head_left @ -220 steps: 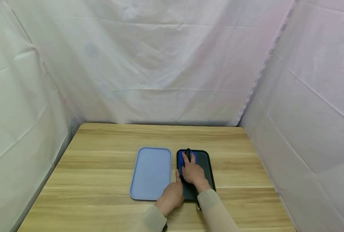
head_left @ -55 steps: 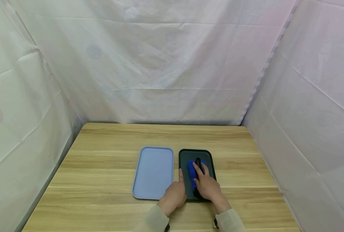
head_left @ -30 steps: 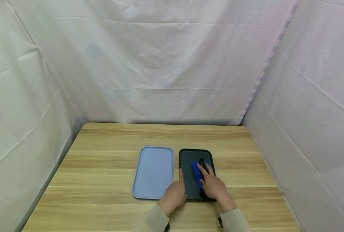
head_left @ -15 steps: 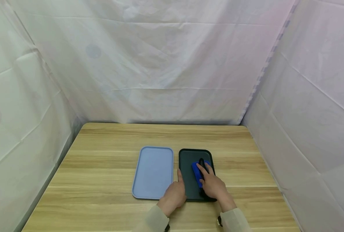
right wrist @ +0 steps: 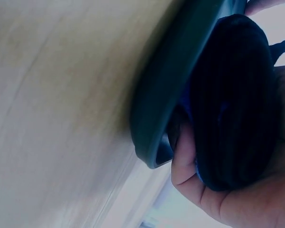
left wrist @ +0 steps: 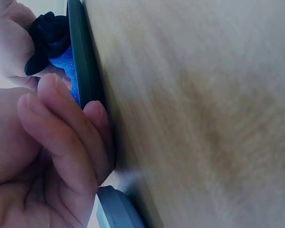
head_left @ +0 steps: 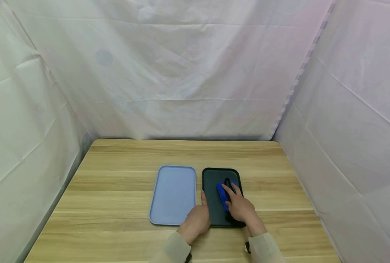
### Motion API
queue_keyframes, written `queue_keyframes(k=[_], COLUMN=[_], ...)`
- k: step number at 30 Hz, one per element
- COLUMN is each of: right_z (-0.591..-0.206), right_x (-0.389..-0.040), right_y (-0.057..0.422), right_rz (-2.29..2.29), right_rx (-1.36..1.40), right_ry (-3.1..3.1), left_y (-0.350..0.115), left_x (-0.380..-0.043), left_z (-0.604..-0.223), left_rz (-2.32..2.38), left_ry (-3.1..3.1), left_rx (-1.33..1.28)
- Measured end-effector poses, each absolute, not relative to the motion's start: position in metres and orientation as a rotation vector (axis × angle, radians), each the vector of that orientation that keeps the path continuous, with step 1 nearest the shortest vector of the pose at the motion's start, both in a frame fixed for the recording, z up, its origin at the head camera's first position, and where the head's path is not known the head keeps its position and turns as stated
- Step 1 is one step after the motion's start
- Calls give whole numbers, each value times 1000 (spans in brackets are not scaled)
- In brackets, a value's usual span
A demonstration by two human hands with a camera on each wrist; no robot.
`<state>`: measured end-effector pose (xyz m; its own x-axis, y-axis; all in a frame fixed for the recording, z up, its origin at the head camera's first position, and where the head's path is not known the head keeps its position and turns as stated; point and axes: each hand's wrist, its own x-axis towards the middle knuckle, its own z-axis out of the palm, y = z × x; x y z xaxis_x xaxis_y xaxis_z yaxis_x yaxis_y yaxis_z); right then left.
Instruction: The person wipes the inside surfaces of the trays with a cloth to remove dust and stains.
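Observation:
On the dark green tray (head_left: pixel 212 182) lies a blue fuzzy pad (head_left: pixel 221 195) with a black bar (head_left: pixel 227 182) along its top; its exact kind is unclear. My right hand (head_left: pixel 241 208) grips it, index and middle fingers spread either side of the bar. In the right wrist view fingers bend round the side of a dark, layered, oval end (right wrist: pixel 232 104). My left hand (head_left: pixel 197 219) rests by the tray's left rim, index finger straight along it. Its other fingers (left wrist: pixel 66 137) are loosely bent in the left wrist view and hold nothing.
A light blue tray (head_left: pixel 173 193) lies just left of the dark one, a narrow gap between them. Both sit on a wooden table (head_left: pixel 116 190). White cloth (head_left: pixel 181 73) hangs behind the table and along both sides.
Since the oldest frame, my right hand has slid the pad from the dark tray's upper left to its right side, where it sits slanted. Over the last second it has hardly moved.

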<state>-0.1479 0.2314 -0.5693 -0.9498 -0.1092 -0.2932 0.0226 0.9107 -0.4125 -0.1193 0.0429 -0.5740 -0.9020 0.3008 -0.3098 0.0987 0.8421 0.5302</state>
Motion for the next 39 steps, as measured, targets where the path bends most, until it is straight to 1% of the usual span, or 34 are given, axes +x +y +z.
queue_keyframes(k=[20,39], right_z=[-574,-572], right_x=[-170,-185], right_y=[232,226], right_rz=[-595,-627], right_rx=[-75,-9], right_ry=[2785,2784], left_y=[42,43], left_x=[-120,-120], left_z=[-572,-572], left_rz=[691,674], left_ry=[2632,2636], left_rx=[306,305])
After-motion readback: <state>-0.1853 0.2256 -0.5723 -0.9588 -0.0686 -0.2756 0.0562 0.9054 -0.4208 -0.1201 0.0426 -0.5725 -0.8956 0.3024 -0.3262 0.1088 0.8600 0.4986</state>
